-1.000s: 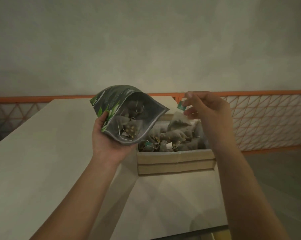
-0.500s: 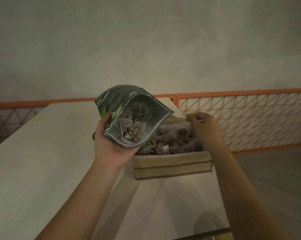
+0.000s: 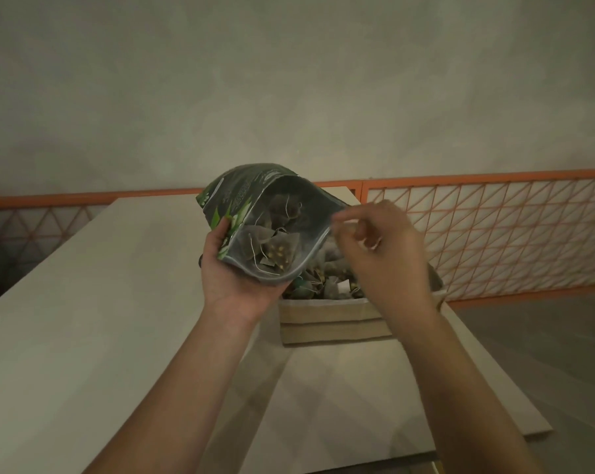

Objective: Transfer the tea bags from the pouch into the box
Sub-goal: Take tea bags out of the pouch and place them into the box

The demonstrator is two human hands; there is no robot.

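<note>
Tea bags (image 3: 272,251) sat in the open pouch (image 3: 255,213), pale strings trailing over them, while more tea bags lay heaped in the box (image 3: 330,323) behind and below it. Nearest the camera, two bare forearms reached up from the bottom edge over the pale table (image 3: 84,302). The left hand (image 3: 234,278) cupped the pouch from beneath, thumb curled up along its green printed side and fingers wrapped under its bottom, so that the mouth tilted toward the camera above the box's left end. The right hand (image 3: 381,254) hovered over the box at the right edge of the pouch's mouth, its fingers (image 3: 344,218) curled and drawn together toward the thumb; they were blurred, so I cannot tell whether they pinched anything. The box stood on the table, its near wall a plain tan with a fold line across it. Beyond the table ran an orange railing (image 3: 477,234) with diagonal mesh, and behind that a bare grey wall (image 3: 289,80).
</note>
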